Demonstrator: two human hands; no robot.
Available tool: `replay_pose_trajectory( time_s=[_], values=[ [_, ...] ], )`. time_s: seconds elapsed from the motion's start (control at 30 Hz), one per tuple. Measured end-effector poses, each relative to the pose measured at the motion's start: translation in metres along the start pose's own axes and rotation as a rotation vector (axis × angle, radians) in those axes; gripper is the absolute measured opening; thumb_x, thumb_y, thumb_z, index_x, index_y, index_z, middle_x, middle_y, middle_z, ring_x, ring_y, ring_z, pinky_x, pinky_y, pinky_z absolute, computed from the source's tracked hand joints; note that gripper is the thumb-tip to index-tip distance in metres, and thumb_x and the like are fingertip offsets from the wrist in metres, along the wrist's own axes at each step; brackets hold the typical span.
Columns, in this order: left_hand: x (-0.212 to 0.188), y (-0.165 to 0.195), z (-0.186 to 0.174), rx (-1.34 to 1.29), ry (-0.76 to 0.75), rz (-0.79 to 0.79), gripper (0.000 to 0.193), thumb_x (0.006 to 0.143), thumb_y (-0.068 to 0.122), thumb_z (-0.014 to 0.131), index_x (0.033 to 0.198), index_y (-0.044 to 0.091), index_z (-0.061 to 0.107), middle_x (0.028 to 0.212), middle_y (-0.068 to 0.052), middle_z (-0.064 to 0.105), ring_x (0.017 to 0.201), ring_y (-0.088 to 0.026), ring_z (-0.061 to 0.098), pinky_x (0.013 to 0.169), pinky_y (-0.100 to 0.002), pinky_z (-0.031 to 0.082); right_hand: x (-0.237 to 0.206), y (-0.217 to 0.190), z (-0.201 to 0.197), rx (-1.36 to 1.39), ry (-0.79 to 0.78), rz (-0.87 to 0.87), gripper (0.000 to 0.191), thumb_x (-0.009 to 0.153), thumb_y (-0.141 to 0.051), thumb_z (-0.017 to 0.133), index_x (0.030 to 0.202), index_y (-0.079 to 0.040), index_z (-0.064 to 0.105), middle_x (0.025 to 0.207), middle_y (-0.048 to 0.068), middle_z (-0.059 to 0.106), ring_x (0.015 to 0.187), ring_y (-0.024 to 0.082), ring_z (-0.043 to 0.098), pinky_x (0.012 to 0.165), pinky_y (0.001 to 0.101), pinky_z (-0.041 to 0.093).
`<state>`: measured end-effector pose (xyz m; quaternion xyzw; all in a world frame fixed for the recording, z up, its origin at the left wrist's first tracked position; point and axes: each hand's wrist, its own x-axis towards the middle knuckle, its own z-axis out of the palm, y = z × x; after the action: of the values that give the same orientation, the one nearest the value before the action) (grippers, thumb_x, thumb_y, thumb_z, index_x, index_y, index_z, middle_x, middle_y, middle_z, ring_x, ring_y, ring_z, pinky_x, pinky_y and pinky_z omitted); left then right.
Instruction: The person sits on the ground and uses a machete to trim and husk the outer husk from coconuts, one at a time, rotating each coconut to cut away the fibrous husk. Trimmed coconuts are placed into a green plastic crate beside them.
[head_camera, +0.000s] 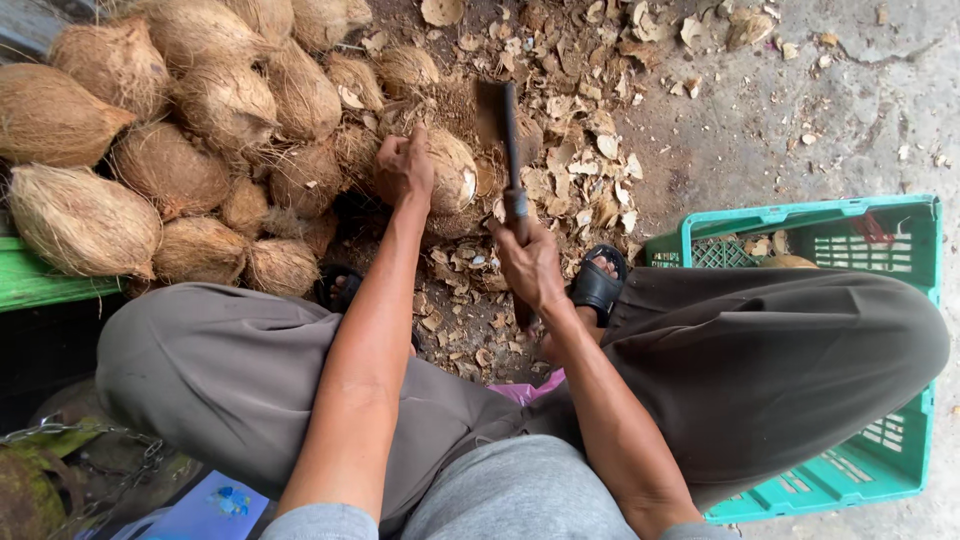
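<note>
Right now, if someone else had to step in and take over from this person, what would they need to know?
Left hand: pressing on the coconut being worked, steadying it on the ground.
Right hand: gripping the cleaver by its handle, blade raised just right of that coconut.
Done: part of this coconut's husk is off, pale shell showing; husk chips litter the ground.
Left: the heap of husked-on coconuts on the left is untouched. A green crate stands to the right, with something brown inside.
</note>
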<state>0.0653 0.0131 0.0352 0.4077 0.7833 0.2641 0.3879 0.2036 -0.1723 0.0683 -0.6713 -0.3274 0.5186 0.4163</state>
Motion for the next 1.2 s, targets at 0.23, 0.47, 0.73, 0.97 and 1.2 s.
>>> replay_pose_trajectory(
  time_s=[0.23, 0.47, 0.73, 0.97, 1.2],
  values=[
    [-0.002, 0.006, 0.0, -0.025, 0.05, -0.055, 0.051, 0.087, 0.062, 0.063, 0.07, 0.017, 0.047, 0.078, -0.003, 0.056, 0.072, -0.02, 0.055, 0.069, -0.039, 0.048, 0.008, 0.016, 0.015, 0.156, -0.005, -0.217, 0.035, 0.103, -0.028, 0.066, 0.074, -0.011, 0.055, 0.06, -0.001, 0.052, 0.045, 0.008, 0.043, 0.037, 0.0271, 0.037],
    [-0.003, 0.007, 0.0, 0.025, 0.06, -0.038, 0.046, 0.085, 0.061, 0.064, 0.073, 0.018, 0.053, 0.103, -0.008, 0.05, 0.091, -0.025, 0.056, 0.075, -0.043, 0.047, 0.014, 0.009, 0.001, 0.014, 0.05, -0.288, 0.038, 0.104, -0.027, 0.064, 0.071, -0.014, 0.049, 0.057, -0.004, 0.05, 0.042, 0.007, 0.045, 0.035, 0.0268, 0.041],
    [-0.008, 0.0, 0.002, 0.043, 0.093, 0.052, 0.046, 0.086, 0.06, 0.063, 0.081, 0.014, 0.06, 0.104, -0.01, 0.052, 0.097, -0.027, 0.055, 0.08, -0.049, 0.046, 0.01, 0.008, 0.015, -0.297, -0.028, 0.052, 0.037, 0.104, -0.033, 0.063, 0.074, -0.014, 0.052, 0.061, -0.004, 0.05, 0.047, 0.009, 0.041, 0.039, 0.031, 0.037],
    [-0.012, -0.004, 0.003, 0.033, 0.126, 0.173, 0.048, 0.089, 0.061, 0.06, 0.082, 0.014, 0.059, 0.1, -0.009, 0.051, 0.093, -0.025, 0.054, 0.08, -0.049, 0.046, 0.014, 0.021, 0.009, -0.265, 0.055, -0.192, 0.031, 0.108, -0.036, 0.05, 0.086, -0.016, 0.056, 0.063, -0.002, 0.05, 0.047, 0.01, 0.038, 0.038, 0.031, 0.035],
    [-0.014, -0.006, 0.004, 0.035, 0.094, 0.126, 0.05, 0.089, 0.065, 0.057, 0.084, 0.015, 0.058, 0.102, -0.009, 0.05, 0.092, -0.027, 0.055, 0.078, -0.046, 0.048, 0.028, 0.033, 0.003, -0.087, 0.099, -0.07, 0.032, 0.098, -0.032, 0.067, 0.077, -0.015, 0.051, 0.06, -0.001, 0.054, 0.042, 0.009, 0.046, 0.033, 0.0274, 0.041]
  ],
)
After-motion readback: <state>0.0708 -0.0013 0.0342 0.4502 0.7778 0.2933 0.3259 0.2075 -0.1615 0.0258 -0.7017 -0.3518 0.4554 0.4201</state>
